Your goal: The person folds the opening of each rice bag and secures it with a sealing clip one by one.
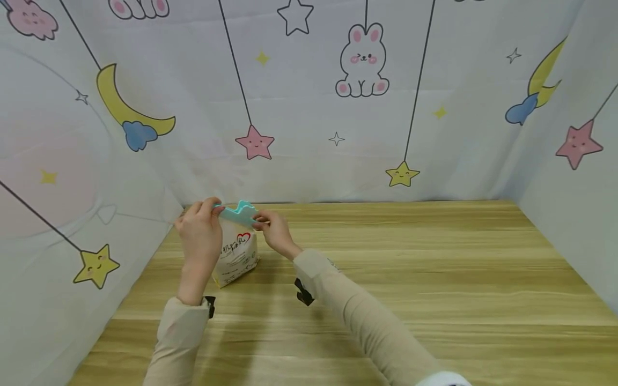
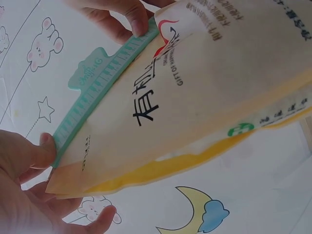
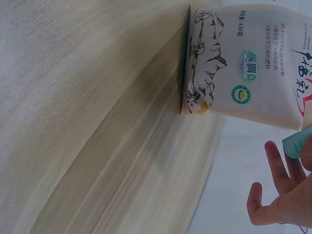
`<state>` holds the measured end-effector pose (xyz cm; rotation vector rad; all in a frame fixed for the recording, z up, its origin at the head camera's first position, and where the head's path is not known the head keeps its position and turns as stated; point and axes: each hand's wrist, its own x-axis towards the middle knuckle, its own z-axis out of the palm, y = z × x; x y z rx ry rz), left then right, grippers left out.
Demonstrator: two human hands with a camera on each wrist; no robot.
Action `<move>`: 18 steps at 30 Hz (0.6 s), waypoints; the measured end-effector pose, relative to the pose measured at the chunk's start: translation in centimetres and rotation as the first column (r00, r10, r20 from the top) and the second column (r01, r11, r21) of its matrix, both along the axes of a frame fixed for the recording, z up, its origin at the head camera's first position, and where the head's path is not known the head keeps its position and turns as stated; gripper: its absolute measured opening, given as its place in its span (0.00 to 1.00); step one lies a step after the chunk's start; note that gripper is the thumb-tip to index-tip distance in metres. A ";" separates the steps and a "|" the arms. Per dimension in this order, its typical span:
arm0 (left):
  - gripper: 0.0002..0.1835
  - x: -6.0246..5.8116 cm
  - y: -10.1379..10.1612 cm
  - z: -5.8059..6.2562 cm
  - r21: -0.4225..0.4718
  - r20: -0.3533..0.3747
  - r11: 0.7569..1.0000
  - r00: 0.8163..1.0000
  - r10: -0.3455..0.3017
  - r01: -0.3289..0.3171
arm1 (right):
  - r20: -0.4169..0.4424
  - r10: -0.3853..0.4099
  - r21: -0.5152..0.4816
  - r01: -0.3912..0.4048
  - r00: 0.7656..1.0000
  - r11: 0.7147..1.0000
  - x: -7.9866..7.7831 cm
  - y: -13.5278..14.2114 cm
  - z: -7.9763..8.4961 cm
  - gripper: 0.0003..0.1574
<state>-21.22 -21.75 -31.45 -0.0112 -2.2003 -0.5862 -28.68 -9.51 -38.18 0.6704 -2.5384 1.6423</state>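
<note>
A cream paper food bag (image 1: 235,260) with black lettering and a red heart outline stands upright on the wooden table at the left. Across its top lies a teal bag clip (image 2: 100,92), which has a piano-key pattern and a wavy raised tab. My left hand (image 1: 200,230) pinches the clip's left end, thumb on the front face and fingers behind the bag's top. At the other end, my right hand (image 1: 275,230) holds the clip between thumb and fingers. The right wrist view shows the bag's lower front, with line drawings and a green round label; part of the clip is cut off there.
The wood-grain table (image 1: 410,284) stretches away to the right of the bag. White cloth walls (image 1: 309,107) printed with stars, moons and rabbits rise at its back and on both sides. The left wall (image 1: 53,214) stands close to the left hand.
</note>
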 end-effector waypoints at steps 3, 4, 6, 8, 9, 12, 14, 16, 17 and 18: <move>0.08 0.0 0.0 0.0 -0.008 -0.004 1.000 1.000 -0.004 0.004 | -0.006 -0.016 0.034 0.016 1.000 0.999 0.0 0.0 0.2 0.11; 0.08 0.0 0.1 0.0 -0.010 -0.004 1.000 1.000 -0.005 0.005 | -0.006 -0.021 0.041 0.021 1.000 0.999 0.0 -0.1 0.2 0.11; 0.08 0.1 0.1 0.0 -0.013 -0.006 1.000 1.000 -0.009 0.009 | -0.001 -0.029 0.058 0.029 1.000 0.998 0.1 -0.1 0.3 0.11; 0.08 0.0 0.0 0.0 -0.016 -0.010 1.000 1.000 -0.013 0.013 | 0.005 -0.036 0.071 0.036 0.999 0.997 0.1 -0.1 0.3 0.11; 0.09 0.0 0.0 -0.1 -0.016 -0.010 1.000 1.000 -0.013 0.013 | 0.007 -0.039 0.074 0.038 0.999 0.997 0.1 -0.1 0.4 0.11; 0.08 0.0 0.1 -0.1 -0.015 -0.011 1.000 1.000 -0.012 0.012 | 0.005 -0.047 0.088 0.046 0.999 0.995 0.1 -0.1 0.3 0.11; 0.08 0.0 0.1 -0.1 -0.013 -0.008 1.000 1.000 -0.008 0.008 | 0.002 -0.051 0.100 0.050 0.999 0.994 0.1 -0.1 0.3 0.11; 0.09 0.0 0.1 0.0 -0.006 -0.004 1.000 1.000 -0.004 0.004 | 0.002 -0.052 0.112 0.051 0.999 0.992 0.1 0.0 0.3 0.12; 0.09 -0.1 0.1 0.0 -0.002 -0.002 1.000 1.000 -0.004 0.004 | 0.003 -0.050 0.114 0.050 0.999 0.992 0.1 0.1 0.4 0.13; 0.09 -0.1 0.1 0.0 0.002 0.000 1.000 1.000 -0.002 0.002 | 0.005 -0.048 0.118 0.047 0.999 0.992 0.1 0.2 0.4 0.14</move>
